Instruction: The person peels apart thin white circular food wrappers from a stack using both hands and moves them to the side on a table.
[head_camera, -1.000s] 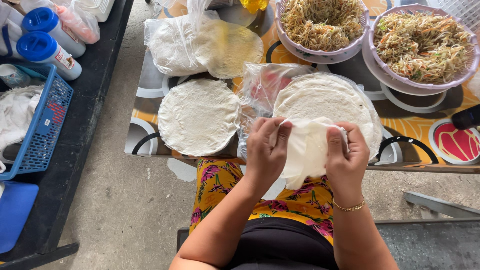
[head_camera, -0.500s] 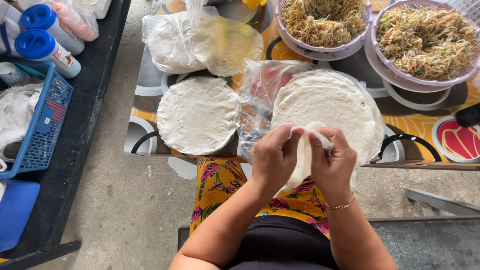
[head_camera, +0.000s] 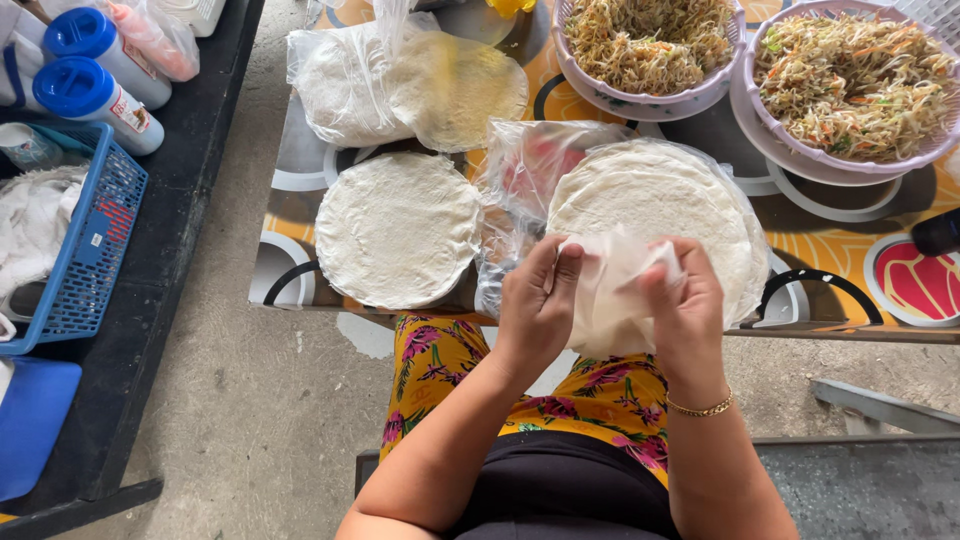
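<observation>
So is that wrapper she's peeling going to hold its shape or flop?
Likely floppy: the wrapper sags and creases between both hands. Probably fragile too, being thin enough to look translucent. It seems very light, lifted by fingertips alone.

Packaging around the blue basket

Two blue-capped white bottles with red-and-white labels lie just above it; clear plastic bags sit well right.

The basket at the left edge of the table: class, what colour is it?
The basket is blue, a plastic mesh one; the head view shows it clearly.
</observation>
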